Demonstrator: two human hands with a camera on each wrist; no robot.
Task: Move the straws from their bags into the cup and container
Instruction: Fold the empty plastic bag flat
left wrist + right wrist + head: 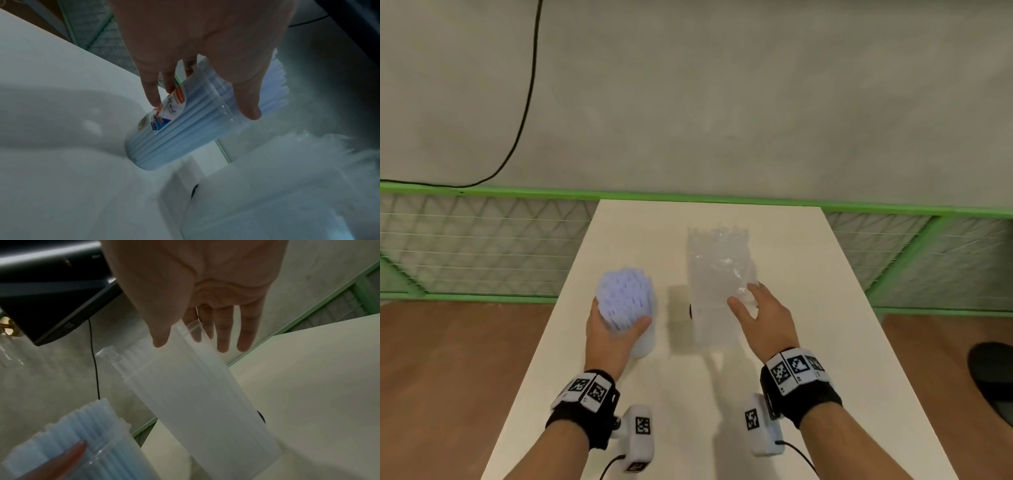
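Note:
A clear cup [643, 342] packed with pale blue straws [625, 291] stands left of centre on the white table [808, 342]. My left hand [614, 330] grips it near the rim, thumb on one side and fingers on the other [202, 107]; the cup [164, 142] bears a printed label. To its right stands a tall translucent container [717, 291] with clear straws poking out of its top. My right hand [753, 308] is at the container's upper right side, fingers straight and spread [191, 344], with the rim of the container [205, 402] between thumb and fingers.
A green-framed wire fence [482, 246] runs behind the table's far edge. A black cable [530, 85] hangs down the grey wall. A dark round object [993, 377] lies on the brown floor at the right. A small dark thing [691, 311] shows behind the container.

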